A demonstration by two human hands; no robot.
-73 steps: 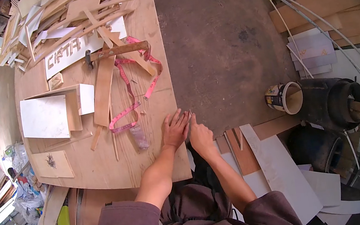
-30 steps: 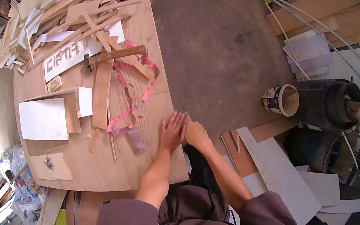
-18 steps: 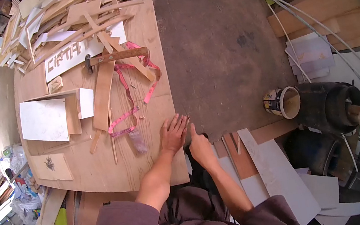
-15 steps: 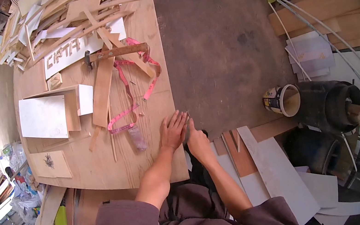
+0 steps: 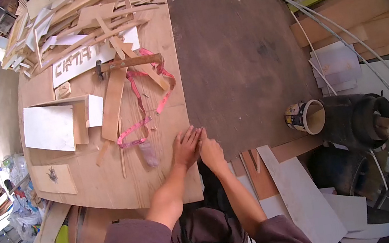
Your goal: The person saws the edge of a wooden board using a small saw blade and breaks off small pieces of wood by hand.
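Plywood table, biggest item, fills the left-centre; its long right edge runs right under the work, beneath the hands. Whole view tipped slightly vs half a second ago, so the tabletop and its load sit a bit lower in frame, layout among themselves same. Dark floor beyond the edge, same. Scrap-wood pile at the table's far end, unchanged. White-faced open box on the table's left part, unmoved. Hammer still lying across loose strips, pink measuring tape curled partly under it, same as before. Left hand: still palm down at the table edge, fingers extended and close together; underside hidden, can't tell if it grips anything. Right hand: was slightly apart with a dark gap showing, now up against the left, gap closed at the fingers; index extended, others curled, pinch hidden, can't tell. Small clear pouch left of the hands, same spot on the tabletop.
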